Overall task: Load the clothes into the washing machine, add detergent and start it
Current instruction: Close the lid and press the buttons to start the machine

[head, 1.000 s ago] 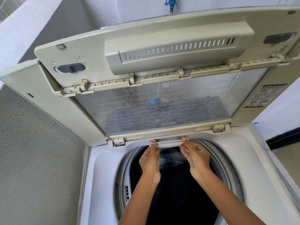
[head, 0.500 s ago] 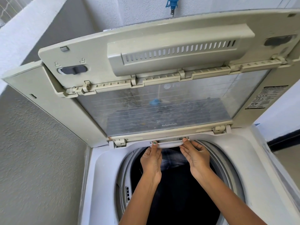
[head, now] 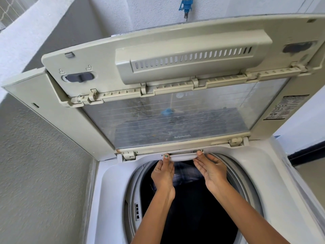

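Observation:
The white top-loading washing machine (head: 109, 191) stands with its folding lid (head: 175, 117) raised. Inside the drum lie dark clothes (head: 193, 212) with a blue plaid cloth (head: 184, 175) on top at the back. A small white detergent drawer (head: 182, 157) sits in the rear rim, just under the lid hinge. My left hand (head: 163, 175) reaches over the drum, a fingertip pressing the drawer's left end. My right hand (head: 211, 171) is beside it, straight fingers touching the drawer's right end. Neither hand holds anything.
The raised lid leans back toward the wall, where a blue water tap (head: 186, 5) hangs. A rough grey wall (head: 35, 173) stands close on the left. On the right are a white wall and a dark floor edge (head: 306, 152).
Both hands stay on the drawer front with almost no movement. The view has shifted slightly.

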